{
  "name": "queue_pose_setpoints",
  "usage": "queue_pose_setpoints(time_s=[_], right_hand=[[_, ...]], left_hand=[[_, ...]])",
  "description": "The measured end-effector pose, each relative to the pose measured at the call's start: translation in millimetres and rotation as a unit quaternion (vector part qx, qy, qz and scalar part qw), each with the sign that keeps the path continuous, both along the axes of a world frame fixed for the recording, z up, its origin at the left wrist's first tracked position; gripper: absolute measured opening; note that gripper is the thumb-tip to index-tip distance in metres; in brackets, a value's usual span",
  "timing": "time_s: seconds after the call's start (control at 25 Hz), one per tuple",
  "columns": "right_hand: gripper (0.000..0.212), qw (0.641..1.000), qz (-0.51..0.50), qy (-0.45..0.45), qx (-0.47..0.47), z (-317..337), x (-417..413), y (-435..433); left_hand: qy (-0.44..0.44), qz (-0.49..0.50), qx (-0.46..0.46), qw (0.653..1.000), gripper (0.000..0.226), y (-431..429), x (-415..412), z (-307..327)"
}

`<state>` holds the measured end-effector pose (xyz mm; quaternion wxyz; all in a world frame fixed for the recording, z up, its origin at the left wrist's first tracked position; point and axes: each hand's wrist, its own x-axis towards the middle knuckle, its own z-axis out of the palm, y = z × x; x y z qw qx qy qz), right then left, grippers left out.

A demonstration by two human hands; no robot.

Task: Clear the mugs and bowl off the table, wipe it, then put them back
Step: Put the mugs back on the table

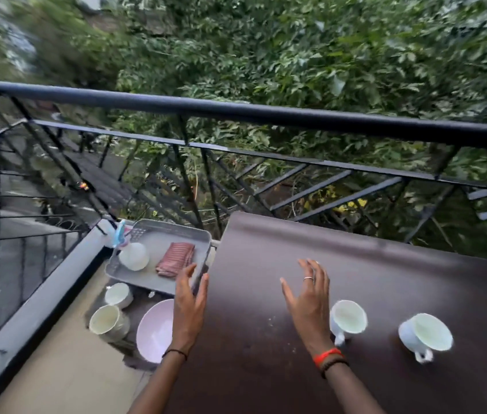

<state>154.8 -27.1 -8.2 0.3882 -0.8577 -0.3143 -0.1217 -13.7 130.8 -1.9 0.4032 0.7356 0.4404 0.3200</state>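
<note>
Two white mugs stand on the dark brown table [355, 264]: one mug [347, 320] just right of my right hand [308, 297], another mug [424, 336] farther right. My right hand hovers open over the table, holding nothing. My left hand [190, 306] is open at the table's left edge, empty. On a lower surface left of the table sit a pink bowl [154, 330] and two more white mugs [108, 322] [118, 294].
A grey tray [176, 234] behind the bowl holds a folded reddish cloth [175, 259], a white rounded object [134, 256] and a spray bottle [119, 234]. A black balcony railing [266, 113] runs along the far side, with foliage beyond.
</note>
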Motion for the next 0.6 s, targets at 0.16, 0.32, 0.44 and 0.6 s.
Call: queue_pose_setpoints(time_s=[0.16, 0.32, 0.44, 0.6], right_hand=[[0.041, 0.996, 0.079, 0.044, 0.01, -10, -71, 79], [0.034, 0.981, 0.178, 0.05, -0.064, -33, -140, 159], [0.042, 0.947, 0.274, 0.057, -0.156, -54, -175, 221], [0.053, 0.852, 0.424, 0.006, -0.306, -90, -208, 306]], left_hand=[[0.002, 0.103, -0.02, 0.994, 0.026, 69, -86, -24], [0.093, 0.176, -0.087, 0.976, 0.039, 130, -173, -69], [0.2, 0.162, -0.158, 0.953, 0.06, 170, -218, -110], [0.269, 0.124, -0.2, 0.934, 0.097, 208, -240, -151]])
